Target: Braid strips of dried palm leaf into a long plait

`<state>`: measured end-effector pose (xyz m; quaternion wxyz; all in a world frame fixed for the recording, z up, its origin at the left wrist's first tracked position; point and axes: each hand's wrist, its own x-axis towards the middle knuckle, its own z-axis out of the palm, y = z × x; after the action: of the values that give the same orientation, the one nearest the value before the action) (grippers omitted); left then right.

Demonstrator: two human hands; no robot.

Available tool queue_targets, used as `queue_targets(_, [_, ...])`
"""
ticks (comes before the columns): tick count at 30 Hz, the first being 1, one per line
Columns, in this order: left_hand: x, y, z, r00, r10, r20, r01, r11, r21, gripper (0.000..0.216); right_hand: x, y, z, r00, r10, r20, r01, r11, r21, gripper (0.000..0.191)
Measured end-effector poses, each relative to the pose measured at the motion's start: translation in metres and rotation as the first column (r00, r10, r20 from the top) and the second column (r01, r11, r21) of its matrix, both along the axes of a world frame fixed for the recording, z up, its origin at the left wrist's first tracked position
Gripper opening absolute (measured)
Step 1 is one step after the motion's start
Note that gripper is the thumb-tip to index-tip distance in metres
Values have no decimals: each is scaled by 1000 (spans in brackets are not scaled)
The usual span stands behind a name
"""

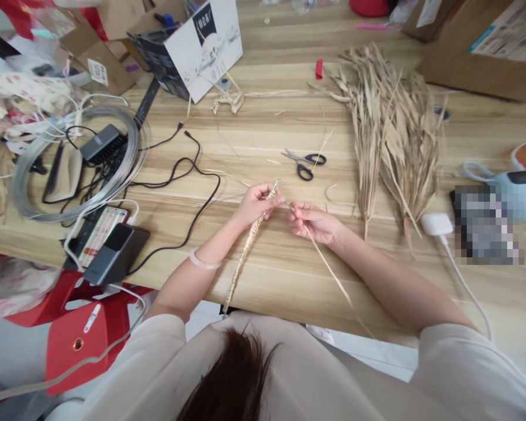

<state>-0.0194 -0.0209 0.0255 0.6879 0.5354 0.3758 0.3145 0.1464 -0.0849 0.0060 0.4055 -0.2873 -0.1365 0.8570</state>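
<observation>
My left hand (pixel 259 204) pinches the upper end of a braided straw cord (pixel 244 257), which hangs down toward the table's front edge. A short tip of it pokes out above the fingers. Just to the right, my right hand (pixel 311 222) is closed on a thin straw strand (pixel 328 266); its loose tail slants down to the right, and its other end runs to the braid at my left fingers. Beyond both hands lie black-handled scissors (pixel 305 164), blades spread a little. Two bundles of dry leaves (pixel 368 140) rest to the right.
At left are a coil of clear tubing (pixel 26 193), black cables (pixel 197 169) and a phone (pixel 103 234) beside a grey power bank (pixel 118 254). A white printed box (pixel 214 47) stands at the back. A white charger (pixel 436 224) sits right, and a red stool (pixel 87 345) below left.
</observation>
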Motion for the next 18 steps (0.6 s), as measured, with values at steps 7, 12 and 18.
queue_targets(7, [0,1,0,1000,27,-3,-27,1000,-15,45,1,2,2,998,-32,53,30,999,45,37])
queue_targets(12, [0,1,-1,1000,19,3,-19,1000,-13,43,1,2,2,996,-62,66,62,998,9,34])
queue_targets(18, [-1,1,-1,1000,15,-23,-15,1000,0,44,2,3,2,999,-38,29,37,999,9,27])
